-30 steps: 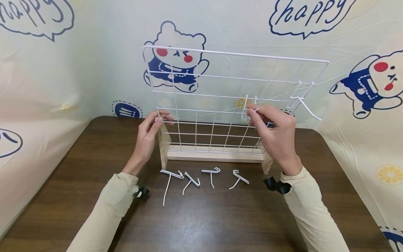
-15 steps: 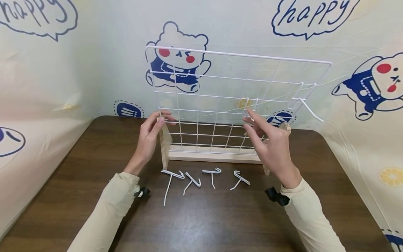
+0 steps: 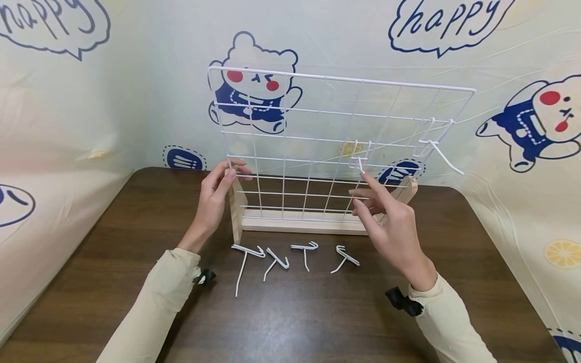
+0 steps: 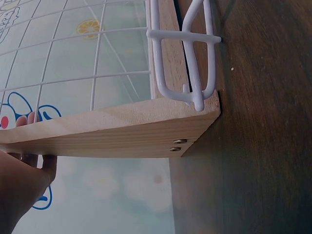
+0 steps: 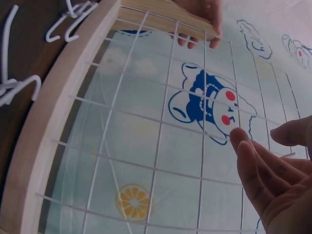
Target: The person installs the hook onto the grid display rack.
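A white wire grid rack (image 3: 283,151) stands in a wooden frame (image 3: 304,225) on the table. My left hand (image 3: 213,196) grips the top of the frame's left side panel (image 4: 107,134), with fingers behind it and the thumb in front. One white wire hook (image 3: 360,164) hangs on the grid, right of centre. Just below that hook's prong is my right hand (image 3: 392,224), its index fingertip at or near the prong's end; whether it touches cannot be told. In the right wrist view, the right hand's fingers (image 5: 256,170) are spread with nothing held.
A second wire hook (image 3: 447,159) hangs near the grid's upper right edge, its prong sticking out. Several loose white hooks (image 3: 241,272) lie in a row on the brown table (image 3: 290,322) before the rack. A patterned cloth (image 3: 136,101) surrounds the table.
My right hand has let go of the hook right of centre and moved slightly down, leaving it hanging on the grid. The left hand stays on the frame.
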`<state>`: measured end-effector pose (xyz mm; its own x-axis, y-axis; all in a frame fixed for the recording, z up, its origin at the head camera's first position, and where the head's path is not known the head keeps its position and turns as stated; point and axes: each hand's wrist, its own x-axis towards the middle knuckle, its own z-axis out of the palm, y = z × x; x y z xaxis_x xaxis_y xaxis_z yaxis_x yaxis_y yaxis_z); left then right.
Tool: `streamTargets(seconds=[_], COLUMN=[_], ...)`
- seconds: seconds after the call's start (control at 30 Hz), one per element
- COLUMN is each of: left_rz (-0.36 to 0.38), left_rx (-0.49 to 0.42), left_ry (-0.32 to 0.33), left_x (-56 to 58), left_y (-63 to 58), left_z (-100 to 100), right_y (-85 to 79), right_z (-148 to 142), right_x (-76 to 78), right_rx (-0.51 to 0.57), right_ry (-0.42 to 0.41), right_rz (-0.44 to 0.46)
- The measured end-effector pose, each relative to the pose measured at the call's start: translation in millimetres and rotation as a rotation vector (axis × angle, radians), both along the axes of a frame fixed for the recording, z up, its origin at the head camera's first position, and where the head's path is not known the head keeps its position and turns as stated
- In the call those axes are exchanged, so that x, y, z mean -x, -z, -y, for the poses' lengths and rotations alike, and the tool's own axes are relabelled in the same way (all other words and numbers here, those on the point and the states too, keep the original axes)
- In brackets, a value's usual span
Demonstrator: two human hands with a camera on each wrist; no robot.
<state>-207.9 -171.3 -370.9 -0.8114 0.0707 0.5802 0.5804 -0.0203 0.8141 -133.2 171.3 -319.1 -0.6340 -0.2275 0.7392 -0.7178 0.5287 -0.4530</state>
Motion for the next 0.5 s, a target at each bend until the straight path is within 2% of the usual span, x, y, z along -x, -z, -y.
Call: streamTargets(seconds=[0.23, 0.5], left_rz=[0.006, 0.004], left_rx=[-0.003, -0.004], left_ry=[0.000, 0.002], left_x=[-0.7, 0.3], left_y=[1.2, 0.7], left_z=[1, 0], right_y=[9.1, 14.9], right_z=[-2, -4], right_x=[-6.7, -12.1], right_rx=[-0.025, -0.085], right_ry=[-0.032, -0.053], right_rz=[0.042, 0.036])
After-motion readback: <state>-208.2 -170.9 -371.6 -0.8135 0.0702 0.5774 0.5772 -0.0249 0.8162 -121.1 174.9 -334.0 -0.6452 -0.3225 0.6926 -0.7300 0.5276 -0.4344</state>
